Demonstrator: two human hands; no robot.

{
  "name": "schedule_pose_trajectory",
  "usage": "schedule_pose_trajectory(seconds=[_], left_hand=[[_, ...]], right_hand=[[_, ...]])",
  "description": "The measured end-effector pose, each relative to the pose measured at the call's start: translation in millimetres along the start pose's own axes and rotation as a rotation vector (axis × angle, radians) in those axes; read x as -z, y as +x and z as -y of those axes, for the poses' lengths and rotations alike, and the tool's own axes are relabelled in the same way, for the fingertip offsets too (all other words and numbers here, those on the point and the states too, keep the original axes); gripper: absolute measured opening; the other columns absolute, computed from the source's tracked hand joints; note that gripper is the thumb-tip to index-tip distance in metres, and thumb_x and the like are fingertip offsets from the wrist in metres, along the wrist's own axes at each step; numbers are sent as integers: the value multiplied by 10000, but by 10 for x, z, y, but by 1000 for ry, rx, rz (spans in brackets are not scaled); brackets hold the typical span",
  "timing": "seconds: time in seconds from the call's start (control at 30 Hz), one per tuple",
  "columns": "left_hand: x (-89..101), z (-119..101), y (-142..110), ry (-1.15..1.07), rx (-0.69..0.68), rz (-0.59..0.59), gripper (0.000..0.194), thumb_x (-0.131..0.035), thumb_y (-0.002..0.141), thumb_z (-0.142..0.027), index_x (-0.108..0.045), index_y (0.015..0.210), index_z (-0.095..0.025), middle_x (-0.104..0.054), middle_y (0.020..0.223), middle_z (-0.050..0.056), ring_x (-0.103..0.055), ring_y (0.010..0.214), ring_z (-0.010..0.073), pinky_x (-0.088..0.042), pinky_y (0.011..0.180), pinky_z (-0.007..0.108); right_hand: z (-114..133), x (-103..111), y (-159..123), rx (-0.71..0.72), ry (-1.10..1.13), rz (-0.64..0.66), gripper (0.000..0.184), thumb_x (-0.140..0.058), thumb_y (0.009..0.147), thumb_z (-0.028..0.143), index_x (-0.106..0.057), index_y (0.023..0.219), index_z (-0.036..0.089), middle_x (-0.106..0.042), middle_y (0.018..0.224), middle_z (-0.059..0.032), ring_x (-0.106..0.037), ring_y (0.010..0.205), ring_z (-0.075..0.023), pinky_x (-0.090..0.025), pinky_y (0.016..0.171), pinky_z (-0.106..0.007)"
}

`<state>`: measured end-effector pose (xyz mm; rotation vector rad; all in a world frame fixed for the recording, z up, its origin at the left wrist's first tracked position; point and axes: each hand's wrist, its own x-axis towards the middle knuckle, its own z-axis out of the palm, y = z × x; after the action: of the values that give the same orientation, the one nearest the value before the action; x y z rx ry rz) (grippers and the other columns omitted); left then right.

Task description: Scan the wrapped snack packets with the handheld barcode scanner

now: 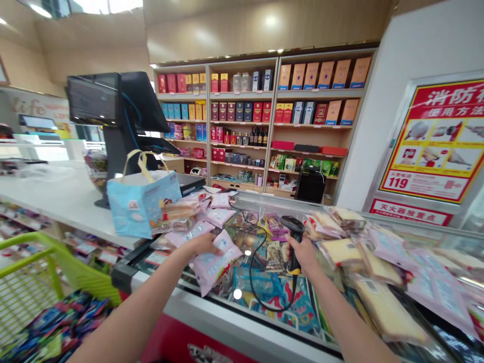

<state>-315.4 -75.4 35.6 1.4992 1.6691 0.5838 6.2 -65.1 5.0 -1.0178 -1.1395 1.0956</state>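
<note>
My left hand [202,245] grips the top edge of a pink plastic-wrapped packet [215,267] above the glass freezer lid [260,201]. My right hand [302,254] is wrapped around a black handheld barcode scanner [293,242], whose nose points up and away from me. Its black cable [257,267] loops down over the glass. Several more wrapped packets, pink and yellow, lie heaped on the lid [378,267] to the right and around a blue paper gift bag [141,204], which stands at the counter's edge to my left.
A white checkout counter [64,196] with a black POS terminal [113,106] runs along the left. A green shopping cart [26,282] sits at lower left. Behind the freezer stand wooden shelves of boxed liquor [264,116], and a red-and-yellow fire-safety poster [434,141] is at right.
</note>
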Motion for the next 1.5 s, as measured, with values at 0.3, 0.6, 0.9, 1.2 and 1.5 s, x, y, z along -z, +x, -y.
schedule_pose_trajectory(seconds=[0.3,0.6,0.9,1.2,1.5], left_hand=[[-682,-838,778,-736,-417,-510,344,-800,576,-211,-632,873,-171,-732,856,69,-690,821,234,-553,738,344],[-1491,-939,1358,-772,-519,-375,369,-820,509,-216,-663,837,-154,-727,746,34,-665,699,197,-532,684,302],[-1512,-810,1436,-767,-528,-379,334,-684,600,-155,-648,932,-157,-729,857,46,-673,801,208,-530,730,300],[-1550,-803,1480,-808,-569,-315,337,-667,632,-126,-596,957,-183,-704,859,26,-660,798,184,-538,761,305],[-1534,-862,1374,-799,-544,-287,411,-691,628,-113,-585,1020,-176,-708,890,33,-661,823,189,-532,768,299]], right_hand=[[-53,39,-68,-55,89,54,423,-797,603,494,-542,780,207,-535,486,59,-496,363,-127,-452,372,-265],[24,14,-105,-41,53,97,398,-755,632,512,-522,771,220,-529,507,62,-487,369,-117,-475,386,-267],[230,-76,76,-116,16,139,415,-782,576,469,-515,764,212,-514,461,70,-470,349,-108,-453,362,-250],[24,54,87,-92,21,147,476,-770,624,497,-543,913,194,-535,533,81,-499,393,-103,-496,385,-252],[58,14,40,-93,-33,202,412,-741,631,534,-517,717,198,-512,479,54,-482,366,-99,-468,388,-236]])
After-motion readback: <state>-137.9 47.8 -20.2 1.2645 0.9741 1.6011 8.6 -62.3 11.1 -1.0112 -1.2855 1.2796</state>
